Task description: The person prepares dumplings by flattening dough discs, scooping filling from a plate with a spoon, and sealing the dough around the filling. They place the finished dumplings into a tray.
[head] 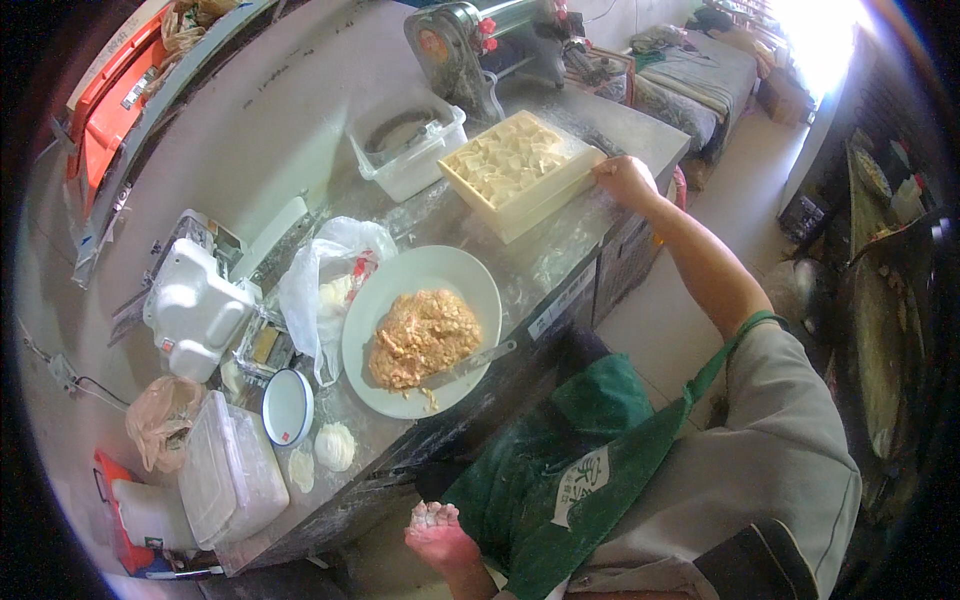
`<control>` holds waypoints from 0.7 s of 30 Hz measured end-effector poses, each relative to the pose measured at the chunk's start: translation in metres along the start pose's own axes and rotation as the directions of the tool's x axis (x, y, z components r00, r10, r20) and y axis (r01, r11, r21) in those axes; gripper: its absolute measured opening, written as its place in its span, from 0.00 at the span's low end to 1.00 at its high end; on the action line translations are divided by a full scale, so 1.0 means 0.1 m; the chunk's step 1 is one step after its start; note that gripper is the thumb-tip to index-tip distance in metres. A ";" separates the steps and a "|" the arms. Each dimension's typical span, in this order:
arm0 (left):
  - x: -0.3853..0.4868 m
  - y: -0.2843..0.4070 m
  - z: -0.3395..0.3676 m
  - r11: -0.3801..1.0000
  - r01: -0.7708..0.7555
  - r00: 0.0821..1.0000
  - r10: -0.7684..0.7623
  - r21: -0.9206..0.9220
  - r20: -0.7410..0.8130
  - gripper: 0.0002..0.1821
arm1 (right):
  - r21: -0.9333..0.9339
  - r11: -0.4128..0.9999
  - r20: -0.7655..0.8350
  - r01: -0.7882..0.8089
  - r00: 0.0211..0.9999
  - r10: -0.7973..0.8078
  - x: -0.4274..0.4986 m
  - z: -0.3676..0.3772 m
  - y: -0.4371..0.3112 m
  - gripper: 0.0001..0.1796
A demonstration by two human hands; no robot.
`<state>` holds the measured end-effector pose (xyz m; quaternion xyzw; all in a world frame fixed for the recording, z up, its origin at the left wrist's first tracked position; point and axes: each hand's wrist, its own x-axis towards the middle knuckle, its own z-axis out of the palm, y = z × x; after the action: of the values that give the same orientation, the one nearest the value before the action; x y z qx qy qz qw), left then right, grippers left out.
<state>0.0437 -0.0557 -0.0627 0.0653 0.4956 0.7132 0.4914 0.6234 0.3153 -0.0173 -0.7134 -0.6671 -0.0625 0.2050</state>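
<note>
My right hand (625,180) grips the near right corner of a pale yellow plastic tray (551,202), which looks like a stack of two. Folded pieces of dough, like wontons, fill the upper tray (517,154). Low in front of the green apron is my left hand (442,534), palm up, its floury fingers curled and nothing visible in them. Between the hands, on the worktable, stands a large pale round plate (480,289) with a mound of minced filling (426,337). A flat spatula (480,361) rests across the filling and the plate's rim.
Left of the plate are an open plastic bag (307,300), a white-housed machine (199,307) and an enamel dish (287,407). Dough wrappers (335,448) lie beside a lidded plastic box (232,472). A clear tub (409,150) and a dough roller machine (465,60) stand farther back.
</note>
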 end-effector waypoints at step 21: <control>0.12 0.39 0.52 0.841 -0.348 0.936 0.286 0.414 0.205 0.12 | 0.653 0.690 -0.146 0.311 0.946 -0.288 -1.39 -0.44 -2.21 0.11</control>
<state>0.0431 -0.0144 -0.0118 0.3051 0.5929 0.6464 0.3708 0.4011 0.1761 0.0186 -0.4726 -0.7485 0.1366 0.4446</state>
